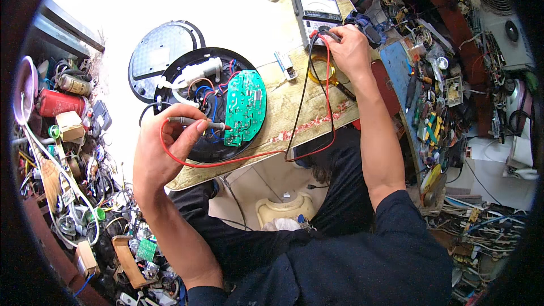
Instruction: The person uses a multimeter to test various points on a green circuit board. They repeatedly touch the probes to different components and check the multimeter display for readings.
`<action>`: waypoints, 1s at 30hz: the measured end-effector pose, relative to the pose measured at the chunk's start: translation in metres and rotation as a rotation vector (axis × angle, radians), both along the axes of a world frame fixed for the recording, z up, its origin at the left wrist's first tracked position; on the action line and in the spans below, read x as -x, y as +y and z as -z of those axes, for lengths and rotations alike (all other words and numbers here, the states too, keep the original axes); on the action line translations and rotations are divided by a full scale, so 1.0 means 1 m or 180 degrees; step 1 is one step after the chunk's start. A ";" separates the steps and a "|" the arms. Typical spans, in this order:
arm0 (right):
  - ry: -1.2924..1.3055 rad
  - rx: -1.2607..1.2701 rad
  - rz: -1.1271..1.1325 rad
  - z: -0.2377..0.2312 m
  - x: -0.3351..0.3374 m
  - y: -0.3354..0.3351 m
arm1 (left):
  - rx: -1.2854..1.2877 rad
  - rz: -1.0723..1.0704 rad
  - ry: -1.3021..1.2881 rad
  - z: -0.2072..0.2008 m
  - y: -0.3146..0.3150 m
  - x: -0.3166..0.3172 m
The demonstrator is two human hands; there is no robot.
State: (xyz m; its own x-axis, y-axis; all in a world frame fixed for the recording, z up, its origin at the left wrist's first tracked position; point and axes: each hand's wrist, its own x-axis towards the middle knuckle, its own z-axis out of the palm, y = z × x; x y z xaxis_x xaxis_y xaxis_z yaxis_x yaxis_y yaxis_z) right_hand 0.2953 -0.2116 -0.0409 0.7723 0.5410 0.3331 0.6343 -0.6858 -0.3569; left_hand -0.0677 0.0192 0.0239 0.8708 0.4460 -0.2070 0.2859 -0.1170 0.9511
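- The green circuit board (245,106) lies inside a round black appliance base (195,147), turned open side up on the wooden table (294,107), in front of the person and a little to their left.
- White plastic parts (195,73) and red, blue and black wires sit in the base beside the board.
- The left hand (167,136) pinches a grey test probe (195,122) between thumb and fingers; the probe lies nearly level, with its tip at the left edge of the board.
- A red lead (226,161) loops from that hand across the near edge of the table and climbs toward the meter.
- The right hand (348,51) rests at the lower edge of an analogue multimeter (317,14) at the far side of the table. Its fingers are closed around the ends of the red and black leads there; I cannot tell how tight that grip is.
- A black lead (300,102) runs down from the meter beside the red one.
- A round grey cover (158,54) lies just beyond the base, touching or overlapping it.
- A red canister (59,102) lies among the heaped parts and cables to the left.
- Tools and components crowd a blue tray (396,68) on the right.
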 end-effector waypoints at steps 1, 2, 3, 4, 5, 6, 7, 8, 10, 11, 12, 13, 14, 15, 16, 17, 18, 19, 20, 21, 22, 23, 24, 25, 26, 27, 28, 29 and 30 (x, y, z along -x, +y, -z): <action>0.0057 0.0049 -0.0004 -0.003 0.002 0.000 | 0.0005 -0.0020 -0.0030 -0.001 -0.001 -0.001; 0.0140 -0.0013 -0.0016 -0.004 0.001 0.000 | -0.0024 0.0000 0.0017 -0.003 -0.002 -0.002; 0.0225 -0.0076 -0.0029 -0.003 -0.001 -0.002 | -0.0053 0.0021 0.0065 -0.006 -0.001 -0.003; 0.0309 -0.0138 -0.0042 -0.002 -0.003 -0.003 | -0.0082 0.0042 0.0112 -0.008 -0.001 -0.004; 0.0391 -0.0201 -0.0056 0.000 -0.005 -0.004 | -0.0061 0.0029 0.0085 -0.008 -0.002 -0.004; 0.0400 -0.0205 -0.0066 0.001 -0.007 -0.005 | -0.0073 0.0025 0.0051 -0.007 -0.002 -0.004; 0.0409 -0.0209 -0.0077 0.003 -0.009 -0.006 | -0.0085 0.0021 0.0017 -0.006 -0.002 -0.003; 0.0420 -0.0218 -0.0095 0.003 -0.010 -0.004 | -0.0102 0.0010 -0.0014 -0.004 -0.001 -0.002; 0.0454 -0.0209 -0.0065 0.002 -0.009 -0.005 | -0.0085 0.0005 -0.0040 -0.003 -0.001 -0.002; 0.0461 -0.0212 -0.0062 0.002 -0.009 -0.005 | -0.0067 -0.0005 -0.0023 -0.003 -0.002 -0.003; 0.0468 -0.0214 -0.0061 0.002 -0.009 -0.005 | -0.0050 -0.0017 -0.0007 -0.004 -0.003 -0.003; 0.0464 -0.0166 -0.0016 0.002 -0.008 -0.004 | -0.0158 -0.0012 0.0048 -0.005 -0.002 -0.003; 0.0459 -0.0197 -0.0051 0.001 -0.008 -0.004 | -0.0149 -0.0015 0.0019 -0.004 -0.002 -0.002; 0.0454 -0.0229 -0.0085 0.001 -0.008 -0.004 | -0.0141 -0.0017 -0.0009 -0.002 -0.001 -0.002; 0.0449 -0.0260 -0.0120 0.001 -0.008 -0.005 | -0.0134 -0.0019 -0.0038 -0.002 0.000 -0.001; 0.0414 -0.0304 -0.0160 0.003 -0.010 -0.005 | -0.0116 -0.0012 -0.0060 -0.002 -0.001 -0.002; 0.0414 -0.0285 -0.0149 0.004 -0.010 -0.007 | -0.0201 0.0035 0.0048 -0.005 0.000 -0.003; 0.0392 -0.0281 -0.0134 0.006 -0.011 -0.008 | -0.0223 0.0021 -0.0013 -0.003 0.000 -0.003; 0.0371 -0.0280 -0.0122 0.004 -0.009 -0.007 | -0.0246 0.0006 -0.0075 -0.001 -0.001 -0.003; 0.0390 -0.0270 -0.0078 0.002 -0.006 -0.005 | -0.0243 -0.0012 -0.0070 0.001 -0.001 -0.002; 0.0316 -0.0188 -0.0070 0.000 -0.002 -0.004 | -0.0234 -0.0004 -0.0066 0.001 0.000 -0.002; 0.0294 -0.0198 -0.0056 0.000 0.000 -0.004 | -0.0229 0.0009 -0.0064 0.002 0.001 -0.001; 0.0272 -0.0207 -0.0041 0.000 0.002 -0.003 | -0.0223 0.0023 -0.0062 0.001 0.001 -0.001; 0.0259 -0.0170 0.0001 -0.002 0.004 -0.003 | -0.0298 0.0034 -0.0014 0.000 0.001 -0.002; 0.0266 -0.0204 -0.0007 -0.001 0.005 -0.003 | -0.0293 0.0026 -0.0025 -0.001 0.000 -0.002; 0.0222 -0.0219 -0.0026 0.000 0.005 -0.003 | -0.0288 0.0018 -0.0036 -0.002 0.000 -0.003; 0.0178 -0.0233 -0.0044 0.000 0.004 -0.003 | -0.0282 0.0010 -0.0048 -0.002 -0.001 -0.003; 0.0199 -0.0263 -0.0066 0.000 0.004 -0.004 | -0.0248 -0.0009 -0.0065 0.000 -0.001 -0.003; 0.0218 -0.0292 -0.0088 0.001 0.004 -0.004 | -0.0223 -0.0014 -0.0023 -0.002 -0.001 -0.003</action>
